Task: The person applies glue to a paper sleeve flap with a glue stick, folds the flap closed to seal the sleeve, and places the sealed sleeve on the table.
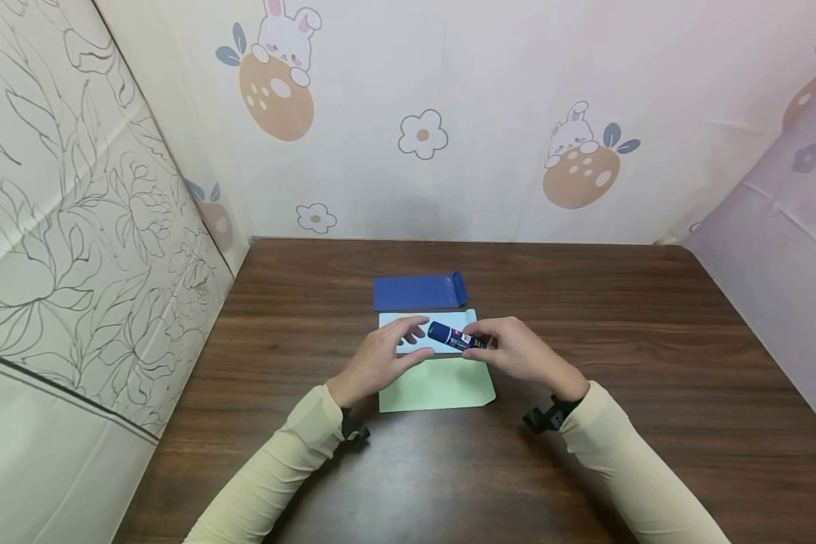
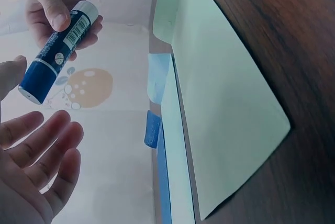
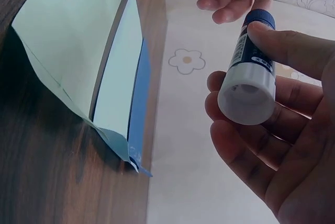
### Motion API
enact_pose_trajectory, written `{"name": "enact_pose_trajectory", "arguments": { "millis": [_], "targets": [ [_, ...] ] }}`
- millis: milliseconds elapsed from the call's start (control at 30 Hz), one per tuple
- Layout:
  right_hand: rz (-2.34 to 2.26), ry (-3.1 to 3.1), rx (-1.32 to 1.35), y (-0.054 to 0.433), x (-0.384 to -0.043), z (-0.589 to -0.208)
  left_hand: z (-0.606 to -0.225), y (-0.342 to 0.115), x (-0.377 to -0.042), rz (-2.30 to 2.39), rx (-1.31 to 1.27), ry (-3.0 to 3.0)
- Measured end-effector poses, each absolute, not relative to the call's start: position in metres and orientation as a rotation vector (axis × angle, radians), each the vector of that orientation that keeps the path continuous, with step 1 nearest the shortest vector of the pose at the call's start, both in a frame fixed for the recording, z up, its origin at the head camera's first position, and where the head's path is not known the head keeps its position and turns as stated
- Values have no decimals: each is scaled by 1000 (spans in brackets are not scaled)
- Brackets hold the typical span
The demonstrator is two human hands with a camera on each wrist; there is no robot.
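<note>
My right hand (image 1: pixel 517 349) grips a dark blue glue stick (image 1: pixel 454 337) between thumb and fingers, above the envelopes. Its blue cap end points left, while the white, hollow-looking base (image 3: pixel 247 98) faces the right wrist camera. Close to the cap end is my left hand (image 1: pixel 375 358), fingers spread and slightly bent, holding nothing; the left wrist view shows a gap between it and the stick. Beneath lie a pale green envelope (image 1: pixel 435 387), a light blue envelope (image 1: pixel 393 320) partly hidden by the hands, and a dark blue envelope (image 1: pixel 411 293) with its flap at the right.
The envelopes lie in a row on a dark wood-grain table (image 1: pixel 619 317), the dark blue one farthest back. A patterned cloth wall (image 1: pixel 489 189) rises behind the table's back edge, and another panel (image 1: pixel 61 211) stands along the left. Dark camera mounts (image 1: pixel 551 415) sit on both wrists.
</note>
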State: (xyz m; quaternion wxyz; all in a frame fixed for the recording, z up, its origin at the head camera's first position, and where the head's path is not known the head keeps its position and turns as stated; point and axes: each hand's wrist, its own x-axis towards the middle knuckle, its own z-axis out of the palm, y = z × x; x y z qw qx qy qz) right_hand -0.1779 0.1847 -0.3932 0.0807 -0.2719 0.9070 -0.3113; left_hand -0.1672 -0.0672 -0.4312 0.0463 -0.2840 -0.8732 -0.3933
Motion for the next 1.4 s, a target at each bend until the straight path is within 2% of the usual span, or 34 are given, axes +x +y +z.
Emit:
{"name": "enact_pose_trajectory", "arguments": {
  "millis": [600, 1067, 1400],
  "targets": [
    [-910, 2657, -828, 180, -172, -394, -432, -58, -166, -1233, -923, -2573],
    [-944, 2571, -975, 181, -172, -399, -432, -52, -160, -1275, -1016, -2545],
    [-893, 2811, -1128, 171, -164, -395, -426, -50, -158, -1474, -812, -2497]
  ]
}}
